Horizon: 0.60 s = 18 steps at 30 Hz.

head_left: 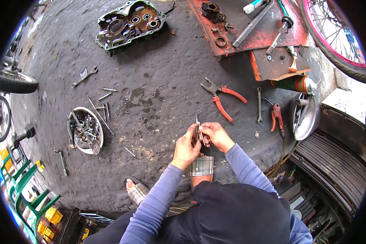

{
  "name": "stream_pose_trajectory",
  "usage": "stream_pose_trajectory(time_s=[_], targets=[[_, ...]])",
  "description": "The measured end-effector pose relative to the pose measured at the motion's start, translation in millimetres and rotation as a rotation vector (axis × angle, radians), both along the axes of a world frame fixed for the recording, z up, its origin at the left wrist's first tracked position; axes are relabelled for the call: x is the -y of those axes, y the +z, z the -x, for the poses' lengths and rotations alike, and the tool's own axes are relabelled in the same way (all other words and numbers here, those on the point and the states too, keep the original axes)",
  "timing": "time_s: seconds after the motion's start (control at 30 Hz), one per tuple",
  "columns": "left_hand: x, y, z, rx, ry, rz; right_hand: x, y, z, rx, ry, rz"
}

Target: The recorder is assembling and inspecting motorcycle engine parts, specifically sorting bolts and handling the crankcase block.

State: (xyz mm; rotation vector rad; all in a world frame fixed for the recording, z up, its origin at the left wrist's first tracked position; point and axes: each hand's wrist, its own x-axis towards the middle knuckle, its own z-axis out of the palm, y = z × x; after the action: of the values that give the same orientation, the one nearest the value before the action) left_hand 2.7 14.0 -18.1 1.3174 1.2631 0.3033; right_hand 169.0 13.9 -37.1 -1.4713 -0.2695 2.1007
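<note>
In the lower middle, my left hand [186, 147] and my right hand [215, 136] meet, both closed around slender metal pieces [198, 122] that point upward between my fingertips; their exact kind is too small to make out. Above and to the right of them lie red-handled pliers [227, 108] with open jaws, a wrench [259, 105] and a red air blow gun [277, 116] on a hose. Left of my hands are loose thin rods [103, 118] and a white bowl [101, 139] full of small metal parts. A short pin [130, 151] lies nearer my left hand.
An engine casing [128, 28] sits at the top; a rusty red plate [252, 38] holds shafts and parts. A spray can [293, 84] and white basin [305, 124] are at right. Bicycle wheels [329, 53] and green chairs [22, 179] line the rims. My sandalled foot [131, 185] is below.
</note>
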Motion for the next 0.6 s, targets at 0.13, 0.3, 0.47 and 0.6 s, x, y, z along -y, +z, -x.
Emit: stream_pose_trajectory(time_s=[0.13,0.3,0.47,0.6], targets=[[1,14,3,0.233,0.247,0.215,-9,9,4,0.007,-0.005,0.030],[-12,22,25,0.459,0.229,0.170,-19,20,-3,0.005,-0.137,0.104],[-39,19,22,0.002,0.101,-0.357,-26,21,1,-0.100,-0.151,0.063],[-47,11,14,-0.067,0.094,-0.482,-26,15,2,-0.002,-0.155,-0.179]])
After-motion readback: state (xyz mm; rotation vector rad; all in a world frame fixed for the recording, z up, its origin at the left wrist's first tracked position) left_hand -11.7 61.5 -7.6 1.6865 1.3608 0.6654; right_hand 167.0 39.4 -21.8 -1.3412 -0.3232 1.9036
